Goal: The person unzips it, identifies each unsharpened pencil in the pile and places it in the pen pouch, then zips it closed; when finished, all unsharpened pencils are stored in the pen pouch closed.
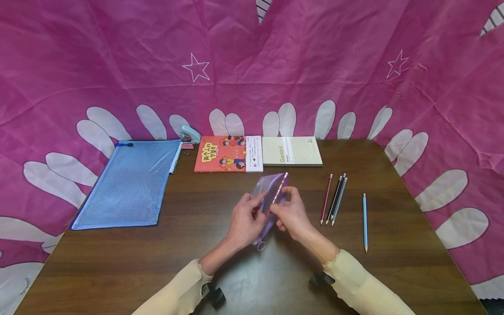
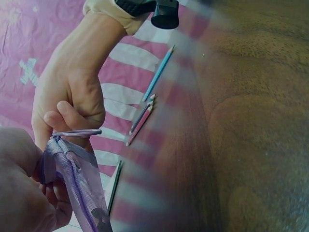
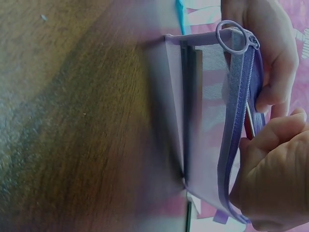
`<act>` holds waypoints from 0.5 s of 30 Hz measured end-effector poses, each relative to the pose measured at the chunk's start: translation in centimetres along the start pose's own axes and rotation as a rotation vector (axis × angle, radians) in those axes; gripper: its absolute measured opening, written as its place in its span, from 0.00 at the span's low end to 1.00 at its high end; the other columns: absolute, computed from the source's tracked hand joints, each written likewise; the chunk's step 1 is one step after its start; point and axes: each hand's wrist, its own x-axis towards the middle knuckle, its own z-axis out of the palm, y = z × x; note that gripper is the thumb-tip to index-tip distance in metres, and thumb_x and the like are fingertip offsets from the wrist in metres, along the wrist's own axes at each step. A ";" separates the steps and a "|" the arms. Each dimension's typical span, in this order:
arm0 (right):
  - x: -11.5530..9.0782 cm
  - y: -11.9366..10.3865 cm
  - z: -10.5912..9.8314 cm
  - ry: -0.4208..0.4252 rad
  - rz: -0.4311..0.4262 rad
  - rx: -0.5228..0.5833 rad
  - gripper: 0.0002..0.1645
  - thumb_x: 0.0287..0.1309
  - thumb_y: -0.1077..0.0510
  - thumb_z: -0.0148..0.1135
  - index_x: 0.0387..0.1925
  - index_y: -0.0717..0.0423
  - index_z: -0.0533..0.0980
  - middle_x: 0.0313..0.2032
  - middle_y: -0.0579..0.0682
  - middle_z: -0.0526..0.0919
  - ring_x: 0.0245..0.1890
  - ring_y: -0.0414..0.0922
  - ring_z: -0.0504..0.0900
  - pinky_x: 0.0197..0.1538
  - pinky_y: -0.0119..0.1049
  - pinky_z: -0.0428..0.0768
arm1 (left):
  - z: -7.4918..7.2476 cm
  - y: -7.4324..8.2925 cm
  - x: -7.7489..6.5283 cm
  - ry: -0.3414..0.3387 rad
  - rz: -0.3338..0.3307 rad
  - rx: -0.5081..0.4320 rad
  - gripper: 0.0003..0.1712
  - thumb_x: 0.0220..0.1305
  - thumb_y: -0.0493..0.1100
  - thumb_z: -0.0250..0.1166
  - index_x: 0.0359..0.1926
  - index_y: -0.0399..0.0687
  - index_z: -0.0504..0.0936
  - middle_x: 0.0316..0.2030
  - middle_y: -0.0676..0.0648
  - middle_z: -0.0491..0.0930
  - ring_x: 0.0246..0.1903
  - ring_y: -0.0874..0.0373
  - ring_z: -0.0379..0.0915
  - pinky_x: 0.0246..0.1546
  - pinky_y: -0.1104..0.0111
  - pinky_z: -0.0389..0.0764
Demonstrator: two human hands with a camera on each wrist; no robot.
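Observation:
A see-through purple mesh zip pouch [image 1: 269, 186] stands tilted between both hands above the table, its zip side open. My left hand [image 1: 247, 218] grips the pouch's left side, with the fingers curled at the edge. My right hand [image 1: 293, 214] pinches a red patterned pencil [image 1: 280, 188] lying along the pouch's opening; part of the pencil is hidden by fingers. In the right wrist view, dark pencils [image 3: 192, 111] show through the mesh, inside the pouch. A purple ring [image 3: 231, 37] hangs at the zip end.
To the right lie a red pencil [image 1: 326, 199], several dark and blue-grey pencils [image 1: 338, 199] and a light blue pencil [image 1: 365, 223]. A blue mesh folder [image 1: 126, 188] is at left. At the back are a stapler [image 1: 190, 133], a red book [image 1: 220, 153] and a notebook [image 1: 303, 151].

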 end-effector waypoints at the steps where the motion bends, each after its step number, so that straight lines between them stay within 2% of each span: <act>1: 0.0 0.0 0.0 -0.002 0.002 -0.006 0.39 0.50 0.73 0.60 0.63 0.57 0.57 0.25 0.53 0.73 0.10 0.38 0.65 0.12 0.28 0.63 | 0.0 0.0 0.0 -0.001 -0.001 0.001 0.30 0.52 0.23 0.63 0.59 0.36 0.81 0.31 0.49 0.69 0.27 0.59 0.70 0.24 0.70 0.77; 9: 0.0 0.1 0.2 -0.020 -0.001 -0.047 0.38 0.50 0.73 0.60 0.62 0.60 0.57 0.23 0.54 0.75 0.09 0.39 0.64 0.12 0.29 0.63 | 0.0 0.1 0.1 0.014 0.019 -0.003 0.30 0.50 0.23 0.62 0.58 0.35 0.81 0.31 0.48 0.70 0.26 0.59 0.70 0.24 0.70 0.77; 15: 0.1 0.2 0.3 -0.021 0.004 -0.064 0.37 0.51 0.72 0.61 0.61 0.61 0.57 0.22 0.53 0.75 0.08 0.39 0.65 0.12 0.29 0.63 | -0.2 0.1 0.0 0.000 0.013 -0.001 0.30 0.51 0.23 0.62 0.59 0.35 0.81 0.32 0.48 0.70 0.26 0.59 0.70 0.24 0.70 0.77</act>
